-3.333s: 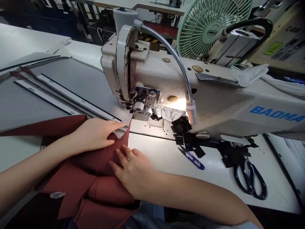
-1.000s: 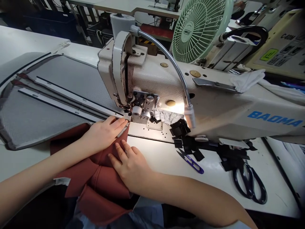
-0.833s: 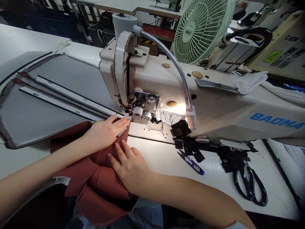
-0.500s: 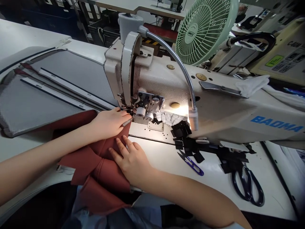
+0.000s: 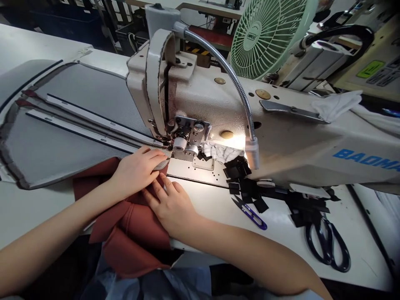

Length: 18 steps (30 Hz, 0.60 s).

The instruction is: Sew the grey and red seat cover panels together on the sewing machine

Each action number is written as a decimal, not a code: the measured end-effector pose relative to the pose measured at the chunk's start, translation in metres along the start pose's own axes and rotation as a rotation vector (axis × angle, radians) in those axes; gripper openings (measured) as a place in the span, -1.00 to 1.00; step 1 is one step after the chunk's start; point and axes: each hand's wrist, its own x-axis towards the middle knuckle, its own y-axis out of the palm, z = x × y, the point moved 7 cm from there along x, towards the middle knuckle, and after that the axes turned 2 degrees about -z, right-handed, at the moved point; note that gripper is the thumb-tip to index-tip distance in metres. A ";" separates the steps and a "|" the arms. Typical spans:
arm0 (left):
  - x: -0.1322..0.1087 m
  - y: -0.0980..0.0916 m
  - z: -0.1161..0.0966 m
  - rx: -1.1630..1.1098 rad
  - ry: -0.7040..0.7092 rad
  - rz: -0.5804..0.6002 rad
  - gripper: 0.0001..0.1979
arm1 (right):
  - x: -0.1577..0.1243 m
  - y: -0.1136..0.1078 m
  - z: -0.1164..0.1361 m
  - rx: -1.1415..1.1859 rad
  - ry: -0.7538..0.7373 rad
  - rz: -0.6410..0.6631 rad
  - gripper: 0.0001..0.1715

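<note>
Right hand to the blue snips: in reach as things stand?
Likely yes: flat white tabletop lies between the right hand and the blue snips, though that hand rests on the red fabric and would need to lift off.

Only one clean read: "BAOMA", blue slanted capitals on the sewing machine [image 5: 281,133] arm, at 3 o'clock, last A clipped by the frame edge. Fan [image 5: 278,29] at 1 o'clock: hub badge [image 5: 251,36] has dark block letters, too small to read with confidence. Control box [image 5: 387,45] at 2 o'clock: green label [image 5: 371,69] with a dark arrow-like symbol, dark key markings beside it, none legible. Snips [image 5: 258,219] between 4 and 5 o'clock: tiny white marks near the blades, unreadable. Yellow-black warning stripes [image 5: 202,53] at 12 o'clock, behind the machine, wordless.
</note>
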 end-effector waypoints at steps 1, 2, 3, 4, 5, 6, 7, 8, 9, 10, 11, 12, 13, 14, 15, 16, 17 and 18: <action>0.001 0.001 0.001 0.007 0.014 -0.009 -0.64 | 0.000 0.000 -0.001 0.002 0.005 0.006 -0.45; 0.003 0.002 0.001 0.016 0.027 -0.018 -0.66 | 0.001 0.000 -0.002 0.002 0.010 0.012 -0.45; 0.006 0.002 0.001 0.025 0.039 -0.025 -0.67 | 0.001 0.000 -0.004 0.001 0.016 0.017 -0.45; 0.010 0.003 0.002 0.033 0.047 -0.028 -0.69 | 0.002 0.000 -0.006 0.001 0.023 0.022 -0.46; 0.013 0.004 0.002 0.040 0.051 -0.027 -0.69 | 0.003 0.001 -0.008 0.002 0.029 0.028 -0.47; 0.017 0.004 0.003 0.045 0.049 -0.023 -0.70 | 0.004 0.001 -0.011 0.005 0.035 0.035 -0.47; 0.021 0.005 0.003 0.050 0.045 -0.016 -0.72 | 0.005 0.002 -0.014 0.008 0.042 0.040 -0.48; 0.024 0.006 0.004 0.055 0.038 -0.009 -0.73 | 0.006 0.002 -0.017 0.011 0.051 0.042 -0.48; 0.027 0.007 0.004 0.057 0.030 -0.002 -0.75 | 0.007 0.002 -0.020 0.012 0.061 0.042 -0.48; 0.029 0.007 0.004 0.058 0.021 0.001 -0.76 | 0.008 0.002 -0.022 0.013 0.070 0.041 -0.49; 0.031 0.007 0.004 0.056 0.011 0.002 -0.78 | 0.008 0.002 -0.025 0.012 0.079 0.037 -0.49; 0.032 0.007 0.003 0.052 0.003 0.001 -0.78 | 0.008 0.002 -0.026 0.010 0.086 0.031 -0.49; 0.032 0.006 0.003 0.046 -0.004 0.002 -0.79 | 0.009 0.001 -0.027 0.010 0.088 0.025 -0.50; 0.032 0.006 0.002 0.040 -0.013 0.005 -0.78 | 0.009 0.001 -0.028 0.008 0.090 0.021 -0.50; 0.031 0.006 0.001 0.037 -0.023 0.010 -0.78 | 0.008 0.000 -0.028 0.005 0.094 0.016 -0.51; 0.030 0.005 0.001 0.036 -0.033 0.014 -0.77 | 0.008 -0.001 -0.028 0.002 0.097 0.012 -0.52; 0.029 0.005 0.001 0.035 -0.043 0.017 -0.76 | 0.008 -0.001 -0.029 -0.002 0.100 0.011 -0.53; 0.028 0.004 0.001 0.034 -0.051 0.019 -0.75 | 0.008 -0.001 -0.029 -0.005 0.101 0.012 -0.54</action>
